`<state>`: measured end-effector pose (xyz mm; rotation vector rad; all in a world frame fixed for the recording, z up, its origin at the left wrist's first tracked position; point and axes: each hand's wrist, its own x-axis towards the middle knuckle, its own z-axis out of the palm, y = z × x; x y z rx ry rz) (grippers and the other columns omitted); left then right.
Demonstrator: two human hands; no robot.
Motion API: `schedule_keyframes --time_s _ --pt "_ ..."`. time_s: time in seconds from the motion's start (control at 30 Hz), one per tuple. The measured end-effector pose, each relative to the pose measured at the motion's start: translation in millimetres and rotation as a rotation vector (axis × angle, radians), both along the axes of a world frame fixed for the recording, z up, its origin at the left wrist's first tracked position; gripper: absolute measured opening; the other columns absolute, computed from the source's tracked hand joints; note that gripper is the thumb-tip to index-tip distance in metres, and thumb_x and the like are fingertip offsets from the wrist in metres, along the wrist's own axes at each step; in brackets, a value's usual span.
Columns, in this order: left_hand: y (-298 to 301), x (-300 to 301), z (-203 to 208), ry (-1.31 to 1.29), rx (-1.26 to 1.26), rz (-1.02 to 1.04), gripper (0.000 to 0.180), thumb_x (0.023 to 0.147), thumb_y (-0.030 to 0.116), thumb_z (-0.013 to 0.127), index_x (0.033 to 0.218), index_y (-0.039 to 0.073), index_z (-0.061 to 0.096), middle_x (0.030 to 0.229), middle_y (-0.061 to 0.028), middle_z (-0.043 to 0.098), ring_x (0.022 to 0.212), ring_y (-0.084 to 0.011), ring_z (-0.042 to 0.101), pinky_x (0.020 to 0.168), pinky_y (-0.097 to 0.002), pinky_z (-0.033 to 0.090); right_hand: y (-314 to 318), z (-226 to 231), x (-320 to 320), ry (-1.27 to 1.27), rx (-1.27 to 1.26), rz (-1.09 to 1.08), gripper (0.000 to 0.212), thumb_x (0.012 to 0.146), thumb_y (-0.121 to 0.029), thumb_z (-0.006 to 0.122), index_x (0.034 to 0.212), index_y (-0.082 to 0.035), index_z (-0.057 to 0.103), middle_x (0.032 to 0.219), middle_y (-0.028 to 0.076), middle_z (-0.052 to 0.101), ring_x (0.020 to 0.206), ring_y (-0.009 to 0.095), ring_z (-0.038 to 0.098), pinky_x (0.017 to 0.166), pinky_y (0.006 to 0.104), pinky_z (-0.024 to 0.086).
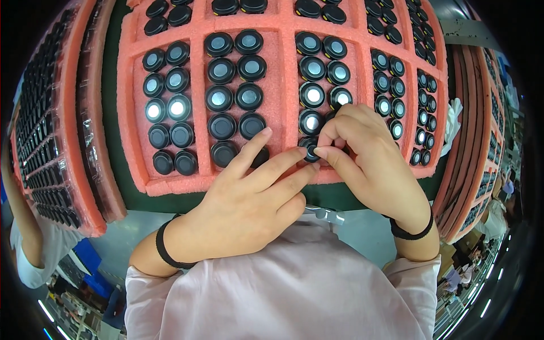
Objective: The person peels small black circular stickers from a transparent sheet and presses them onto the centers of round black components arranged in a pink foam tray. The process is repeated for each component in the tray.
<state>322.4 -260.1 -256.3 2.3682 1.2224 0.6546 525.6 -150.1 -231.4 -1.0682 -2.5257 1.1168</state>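
A pink foam tray [170, 186] in front of me holds rows of round black parts, many with a silver disc on top. Over its near edge, my left hand [249, 198] is open with fingers spread; its index and middle fingertips rest at a black round part [310, 157] in the near row. At the same part my right hand [368, 153] is closed, thumb and forefinger bent together. Whatever sits between those fingertips is hidden or too small to name. Nearby black parts [226, 153] in the near rows show plain dark tops, and my hands cover some others.
Wrapped stacks of similar foam trays [93, 136] stand at the left, and more stacked trays [462, 130] at the right. A crumpled white bag [451, 124] lies by the right side. At far left is another person's arm [25, 226]. The green tabletop [164, 203] shows along the near edge.
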Motion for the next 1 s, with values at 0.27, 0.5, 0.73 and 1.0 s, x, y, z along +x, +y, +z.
schedule_keyframes --time_s 0.27,0.5,0.73,1.0 --pt "0 1 0 -0.005 -0.012 0.005 0.011 0.078 0.014 0.07 0.075 0.009 0.061 0.124 -0.0055 0.069 0.127 -0.0279 0.059 0.118 -0.0625 0.034 -2 -4 -1 0.015 0.029 -0.015 0.01 0.086 -0.005 0.072 0.089 -0.003 0.062 0.08 0.009 0.049 0.079 0.028 0.051 0.078 0.0393 0.042" --pt "0 2 2 0.009 -0.022 0.01 0.01 0.077 0.013 0.072 0.077 0.009 0.063 0.124 -0.0051 0.069 0.126 -0.0279 0.059 0.118 -0.0617 0.034 -6 -7 -1 0.014 0.079 -0.029 0.011 0.086 -0.005 0.072 0.089 -0.003 0.062 0.081 0.009 0.05 0.08 0.029 0.051 0.078 0.0395 0.042" --pt "-1 3 1 0.005 -0.013 0.017 0.01 0.076 0.013 0.073 0.078 0.009 0.064 0.124 -0.0048 0.069 0.125 -0.0283 0.059 0.118 -0.0609 0.035 -10 -10 -3 -0.006 0.135 -0.045 0.011 0.085 -0.005 0.073 0.088 -0.004 0.062 0.083 0.01 0.052 0.082 0.03 0.053 0.079 0.0405 0.042" --pt "2 1 3 -0.004 -0.02 -0.009 0.012 0.075 0.012 0.073 0.08 0.009 0.063 0.122 -0.0087 0.069 0.124 -0.0303 0.061 0.117 -0.0612 0.036 -13 -11 -4 -0.02 0.187 -0.082 0.013 0.083 -0.003 0.074 0.089 -0.004 0.063 0.086 0.009 0.056 0.084 0.031 0.056 0.079 0.0412 0.043"
